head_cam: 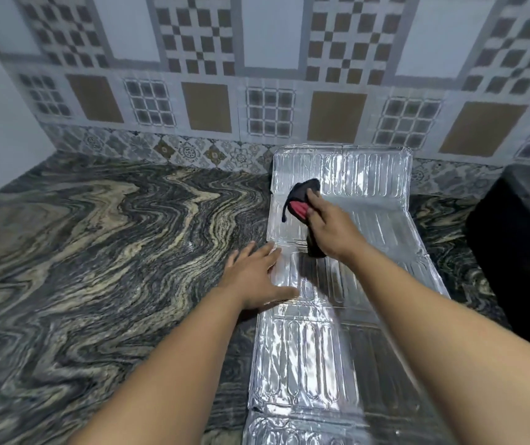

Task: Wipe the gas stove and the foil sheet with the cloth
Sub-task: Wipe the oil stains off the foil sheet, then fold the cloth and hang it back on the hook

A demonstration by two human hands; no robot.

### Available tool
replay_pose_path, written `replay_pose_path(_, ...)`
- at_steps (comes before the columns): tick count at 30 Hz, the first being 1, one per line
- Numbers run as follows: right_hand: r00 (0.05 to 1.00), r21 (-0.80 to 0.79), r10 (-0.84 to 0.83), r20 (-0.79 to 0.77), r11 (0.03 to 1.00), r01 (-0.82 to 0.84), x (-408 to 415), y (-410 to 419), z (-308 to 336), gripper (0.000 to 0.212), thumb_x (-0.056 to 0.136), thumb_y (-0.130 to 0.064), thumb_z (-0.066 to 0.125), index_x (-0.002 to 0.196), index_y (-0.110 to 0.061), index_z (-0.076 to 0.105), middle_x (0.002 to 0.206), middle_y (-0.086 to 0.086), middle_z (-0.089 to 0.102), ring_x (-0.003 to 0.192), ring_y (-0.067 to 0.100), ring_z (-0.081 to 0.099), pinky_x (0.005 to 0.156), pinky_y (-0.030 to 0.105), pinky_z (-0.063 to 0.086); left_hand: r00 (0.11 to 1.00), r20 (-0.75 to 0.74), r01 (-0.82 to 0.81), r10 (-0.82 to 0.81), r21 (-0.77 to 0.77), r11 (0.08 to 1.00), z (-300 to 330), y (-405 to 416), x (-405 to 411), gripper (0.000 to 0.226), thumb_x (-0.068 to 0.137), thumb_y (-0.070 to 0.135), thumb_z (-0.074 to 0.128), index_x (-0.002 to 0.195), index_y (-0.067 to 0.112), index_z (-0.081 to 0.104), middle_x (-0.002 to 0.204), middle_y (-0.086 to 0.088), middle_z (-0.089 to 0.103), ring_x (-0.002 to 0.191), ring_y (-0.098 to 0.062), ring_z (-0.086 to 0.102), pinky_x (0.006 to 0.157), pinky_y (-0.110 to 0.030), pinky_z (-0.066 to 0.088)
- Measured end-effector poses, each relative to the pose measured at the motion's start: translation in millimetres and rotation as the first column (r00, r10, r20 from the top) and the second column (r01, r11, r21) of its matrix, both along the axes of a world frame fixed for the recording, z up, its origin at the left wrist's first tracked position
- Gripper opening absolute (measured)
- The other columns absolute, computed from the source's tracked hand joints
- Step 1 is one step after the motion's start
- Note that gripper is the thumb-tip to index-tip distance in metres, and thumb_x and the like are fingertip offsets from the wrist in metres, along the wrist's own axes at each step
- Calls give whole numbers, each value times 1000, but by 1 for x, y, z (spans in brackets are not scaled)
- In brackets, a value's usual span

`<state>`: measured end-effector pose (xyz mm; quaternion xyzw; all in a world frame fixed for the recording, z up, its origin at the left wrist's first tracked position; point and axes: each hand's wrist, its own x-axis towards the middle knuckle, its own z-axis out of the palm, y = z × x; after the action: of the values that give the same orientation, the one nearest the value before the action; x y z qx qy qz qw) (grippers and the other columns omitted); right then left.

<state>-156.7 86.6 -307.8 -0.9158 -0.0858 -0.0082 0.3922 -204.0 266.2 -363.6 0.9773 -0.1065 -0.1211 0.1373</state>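
Now, right hand (331,232) gripping crumpled black-red cloth (302,200) on ribbed foil sheet (305,358), left hand (257,277) flat, open.

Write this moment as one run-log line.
step: wiping foil sheet | right hand: presses cloth | left hand: flat, steadying sheet edge

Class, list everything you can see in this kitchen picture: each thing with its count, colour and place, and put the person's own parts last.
Foil sheet: one, silver, ribbed, lying on the countertop, far end propped against the wall.
Cloth: one, black with a red patch, on the foil's far part, under the right hand.
Countertop: one, swirled black and beige stone.
Wall tiles: many, grey, white and brown patterns, behind the counter.
Dark object: one, black, right edge; what it is cannot be told.
Left hand: one, flat on the foil's left edge.
Right hand: one, holding the cloth.
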Motion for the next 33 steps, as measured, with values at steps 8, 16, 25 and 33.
replay_pose_path(8, 993, 178, -101, -55, 978, 110, -73, -50, 23, 48, 103, -21, 40, 149, -17, 32, 151, 1, 39, 138, 17, 37, 108, 23, 27, 974, 225, -7, -14, 92, 996, 32, -24, -20, 68, 78, 70, 58, 132, 29, 53, 139, 2, 50, 130, -22, 42, 112, -50, 32)
replay_pose_path(16, 989, 287, -150, 7, 947, 141, -158, -56, 57, 54, 102, -21, 41, 152, -28, 22, 136, -21, 35, 126, 1, 40, 102, 19, 28, 948, -288, -312, 132, -774, 551, 120, -69, -83, 68, 84, 72, 49, 117, 17, 68, 108, 1, 71, 101, -18, 65, 91, -36, 46)
replay_pose_path(25, 981, 357, -151, 118, 929, 100, -236, -29, 106, 67, 101, -26, 43, 150, -47, 3, 140, -21, 34, 133, 9, 40, 111, 31, 31, 943, -332, -310, 2, -876, 369, 184, -73, -139, 24, 79, 37, 75, 86, 16, 65, 85, -3, 73, 81, -20, 70, 77, -34, 47)
replay_pose_path(33, 967, 672, -255, 5, 716, 186, -282, -38, 123, 70, 97, -34, 51, 153, -37, 9, 147, -9, 37, 133, 7, 41, 108, 30, 35, 968, -247, -229, -49, -945, 234, 227, -82, -177, 10, 88, 14, 69, 91, 9, 62, 72, -6, 65, 60, -15, 60, 61, -24, 49)
